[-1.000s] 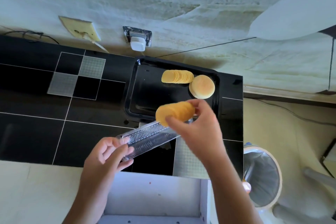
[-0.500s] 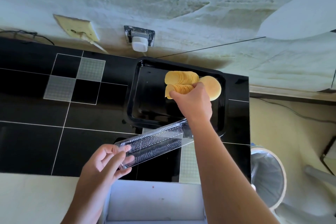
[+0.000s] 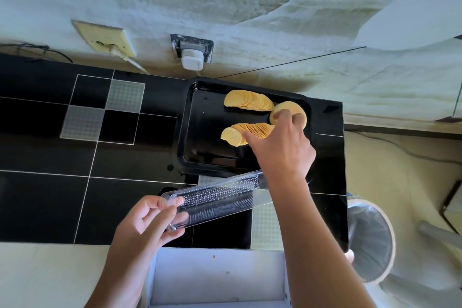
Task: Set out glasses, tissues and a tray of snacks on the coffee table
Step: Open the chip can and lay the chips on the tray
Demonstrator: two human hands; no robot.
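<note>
While right hand (image 3: pixel 280 147) rests spread on fanned crisps (image 3: pixel 252 130) in tray (image 3: pixel 200 157), left hand (image 3: pixel 147 222) pinches clear sleeve (image 3: pixel 215 201).

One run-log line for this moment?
right hand: laying round yellow crackers | black rectangular tray | left hand: holds clear plastic sleeve

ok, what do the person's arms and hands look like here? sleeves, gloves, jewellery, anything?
Both forearms are bare as far as the frame shows: no sleeves in view. The left hand and right hand wear no gloves, and no rings, watch or bracelet show at the fingers or wrists. Nails look short and unpainted, though fine detail is hard to tell. No markings or cables on either arm.
</note>
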